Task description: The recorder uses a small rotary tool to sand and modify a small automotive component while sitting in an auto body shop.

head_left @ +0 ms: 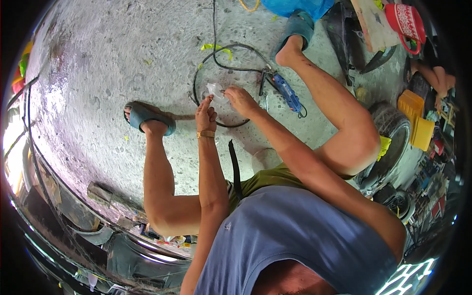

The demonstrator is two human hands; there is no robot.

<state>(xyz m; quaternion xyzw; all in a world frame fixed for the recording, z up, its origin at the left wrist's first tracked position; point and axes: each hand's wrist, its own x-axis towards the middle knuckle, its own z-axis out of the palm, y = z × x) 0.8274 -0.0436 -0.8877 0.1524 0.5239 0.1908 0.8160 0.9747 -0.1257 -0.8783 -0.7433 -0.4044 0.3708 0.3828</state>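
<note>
A small clear plastic bag [215, 89] is between my two hands, above the concrete floor. My left hand [206, 115], with a gold watch at its wrist, is closed, its fingertips pinching the near edge of the bag. My right hand [240, 101] is closed at the bag's right side; a small dark thing shows at its fingertips, too small to name. Just right of my hands lies a blue power tool [286, 92] with a black handle. Its black hose [195, 81] curls in a loop around the spot where I work.
My sandalled feet stand either side of the loop. Yellow-green tape scraps [216, 48] lie beyond it. At the right are a tire [393, 130], a yellow plastic piece [418, 118], a red mug [407, 24] on a board, and another person's limbs [435, 81]. A blue bag [297, 6] is at the top.
</note>
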